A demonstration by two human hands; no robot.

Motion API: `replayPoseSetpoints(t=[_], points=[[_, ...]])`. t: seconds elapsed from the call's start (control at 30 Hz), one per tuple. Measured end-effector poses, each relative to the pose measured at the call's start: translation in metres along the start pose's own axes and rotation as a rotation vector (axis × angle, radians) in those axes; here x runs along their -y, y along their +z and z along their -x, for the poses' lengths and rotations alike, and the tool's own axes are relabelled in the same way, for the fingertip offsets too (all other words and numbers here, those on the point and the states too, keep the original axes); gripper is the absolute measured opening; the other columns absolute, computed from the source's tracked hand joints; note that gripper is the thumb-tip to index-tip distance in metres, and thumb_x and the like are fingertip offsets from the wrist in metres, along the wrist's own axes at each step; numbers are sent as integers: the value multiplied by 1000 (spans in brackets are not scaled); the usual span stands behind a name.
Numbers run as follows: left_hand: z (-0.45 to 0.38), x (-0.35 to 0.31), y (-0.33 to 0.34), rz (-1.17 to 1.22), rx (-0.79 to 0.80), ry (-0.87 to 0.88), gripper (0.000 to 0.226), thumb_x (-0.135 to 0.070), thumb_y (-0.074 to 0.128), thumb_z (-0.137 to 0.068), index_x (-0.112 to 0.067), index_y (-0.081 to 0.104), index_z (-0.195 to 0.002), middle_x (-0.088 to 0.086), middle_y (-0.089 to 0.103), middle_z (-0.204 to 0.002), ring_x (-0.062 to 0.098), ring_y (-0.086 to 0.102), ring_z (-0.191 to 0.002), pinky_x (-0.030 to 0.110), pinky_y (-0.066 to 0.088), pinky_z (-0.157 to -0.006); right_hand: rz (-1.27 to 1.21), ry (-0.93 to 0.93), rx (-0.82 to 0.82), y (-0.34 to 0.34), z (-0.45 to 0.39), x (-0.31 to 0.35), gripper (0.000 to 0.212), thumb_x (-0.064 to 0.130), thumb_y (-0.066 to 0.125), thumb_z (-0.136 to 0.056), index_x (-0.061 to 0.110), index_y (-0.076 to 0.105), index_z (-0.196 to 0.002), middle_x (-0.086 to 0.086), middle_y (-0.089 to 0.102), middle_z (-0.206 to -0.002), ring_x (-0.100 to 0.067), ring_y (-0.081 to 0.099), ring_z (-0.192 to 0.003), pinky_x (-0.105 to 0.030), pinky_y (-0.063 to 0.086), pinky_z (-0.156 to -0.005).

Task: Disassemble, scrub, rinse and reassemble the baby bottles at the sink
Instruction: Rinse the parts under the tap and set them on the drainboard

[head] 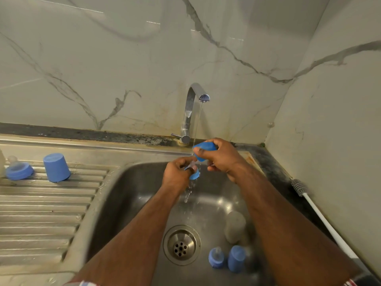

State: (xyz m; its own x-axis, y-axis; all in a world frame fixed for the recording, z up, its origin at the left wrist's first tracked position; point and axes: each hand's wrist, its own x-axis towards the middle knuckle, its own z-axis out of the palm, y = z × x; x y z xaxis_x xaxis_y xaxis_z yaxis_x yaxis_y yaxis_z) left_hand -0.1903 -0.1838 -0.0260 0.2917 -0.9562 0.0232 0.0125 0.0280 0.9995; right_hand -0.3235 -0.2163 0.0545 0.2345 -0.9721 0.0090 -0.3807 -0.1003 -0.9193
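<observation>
Over the steel sink [132,188], under the running faucet [191,112], my left hand [177,174] grips a blue collar ring with its clear teat [194,174] in the water stream. My right hand [222,157] holds a blue bottle cap [204,147] just above it. On the sink floor lie a clear bottle body [235,226], a second blue collar with teat [216,258] and a blue cap [236,258]. The ribbed drainboard [41,213] at the left carries an upturned blue cap [56,167] and a blue collar with teat [19,169].
A white-handled bottle brush [321,217] lies on the dark counter along the right wall. The drain strainer [181,244] sits in the sink's middle. Marble wall panels close the back and right side. A clear bottle edge [1,162] shows at the far left.
</observation>
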Motion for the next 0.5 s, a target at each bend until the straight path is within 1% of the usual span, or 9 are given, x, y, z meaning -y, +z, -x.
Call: replayPoseSetpoints(t=[0.07, 0.1, 0.13, 0.2, 0.27, 0.33, 0.4, 0.47, 0.5], points=[[2, -2, -1, 36, 18, 11, 20, -10, 71, -93, -15, 74, -112, 2, 77, -100, 18, 72, -89, 31, 59, -74, -56, 38, -28, 3, -1, -8, 36, 29, 84, -79, 14, 65, -106, -8, 69, -103, -21, 67, -89, -29, 55, -66], [3, -3, -2, 52, 16, 19, 19, -11, 71, -94, -17, 74, -112, 1, 77, -99, 16, 72, -88, 28, 58, -73, -123, 54, -44, 5, -2, -12, 32, 21, 83, -79, 13, 65, -104, -10, 69, -105, -24, 68, -94, -30, 56, -68], [3, -3, -3, 74, 10, 19, 18, -12, 70, -95, -19, 73, -112, 0, 77, -100, 17, 72, -91, 30, 59, -77, -207, 70, -53, 6, -2, -14, 28, 13, 80, -79, 12, 64, -103, -12, 67, -106, -26, 66, -97, -33, 57, -71], [3, -3, -7, 106, -13, -7, 15, -16, 68, -97, -24, 71, -110, 2, 76, -103, 21, 72, -100, 40, 60, -87, -390, 103, -55, 10, -2, -17, 27, 1, 74, -80, 12, 61, -102, -13, 63, -107, -27, 62, -98, -38, 57, -76], [4, -7, -11, 152, -38, -59, 12, -17, 64, -99, -24, 68, -108, 7, 73, -110, 26, 70, -104, 45, 61, -89, -527, 111, -28, 15, -1, -21, 26, 0, 70, -84, 14, 62, -105, -10, 63, -108, -24, 62, -98, -39, 56, -80], [3, -10, -16, 269, -77, -133, 13, -13, 57, -101, -20, 65, -108, 13, 68, -115, 29, 68, -104, 45, 61, -87, -522, 86, 7, 23, -2, -24, 27, 9, 71, -88, 21, 67, -113, -2, 66, -116, -21, 63, -104, -36, 56, -81], [4, -16, -19, 388, -99, -196, 16, -11, 50, -102, -16, 64, -109, 14, 66, -109, 27, 64, -94, 46, 59, -86, -414, 47, 15, 33, -3, -27, 34, 11, 72, -89, 27, 67, -118, 0, 66, -122, -20, 62, -109, -30, 52, -75], [6, -20, -22, 424, -93, -220, 17, -10, 49, -101, -15, 63, -108, 14, 63, -104, 23, 61, -86, 38, 58, -76, -380, 32, -1, 42, -6, -29, 36, 4, 72, -88, 24, 63, -117, -5, 66, -123, -22, 65, -108, -30, 55, -74], [7, -21, -22, 426, -86, -222, 16, -10, 51, -101, -15, 64, -107, 14, 63, -105, 22, 61, -84, 34, 56, -71, -377, 32, -14, 45, -8, -30, 37, 2, 73, -87, 24, 61, -114, -7, 67, -122, -23, 66, -107, -33, 58, -78]])
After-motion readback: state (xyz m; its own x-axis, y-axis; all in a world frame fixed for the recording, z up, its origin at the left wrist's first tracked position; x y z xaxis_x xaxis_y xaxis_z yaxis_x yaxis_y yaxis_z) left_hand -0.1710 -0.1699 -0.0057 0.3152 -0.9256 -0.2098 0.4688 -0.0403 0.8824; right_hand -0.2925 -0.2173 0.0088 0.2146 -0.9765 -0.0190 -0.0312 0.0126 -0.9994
